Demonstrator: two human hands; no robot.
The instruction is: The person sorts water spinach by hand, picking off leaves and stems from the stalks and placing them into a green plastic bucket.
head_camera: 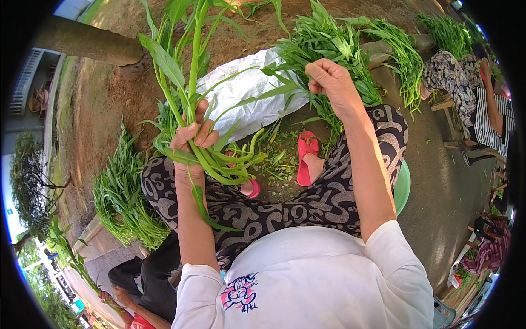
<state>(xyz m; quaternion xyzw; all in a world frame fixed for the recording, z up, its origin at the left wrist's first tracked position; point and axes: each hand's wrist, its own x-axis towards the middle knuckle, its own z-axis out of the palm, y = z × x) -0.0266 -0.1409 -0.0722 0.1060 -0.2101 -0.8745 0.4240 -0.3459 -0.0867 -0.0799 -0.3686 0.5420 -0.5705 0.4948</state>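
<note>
My left hand is closed around a bunch of water spinach, its leafy tops pointing away from me and its thick stems curling over my left knee. Raised over my right knee, my right hand has its thumb pressed against curled fingers. A thin stem seems to reach its fingertips, but whether it is gripped cannot be told. Beyond my knees a white woven plastic sheet lies on the ground, and a large pile of the greens rests at its right side.
Another heap of greens lies left of my knee. Leaf scraps litter the ground between my pink sandals. A tree trunk stands at upper left, a green basin at my right. Other people sit at both sides, one holding greens.
</note>
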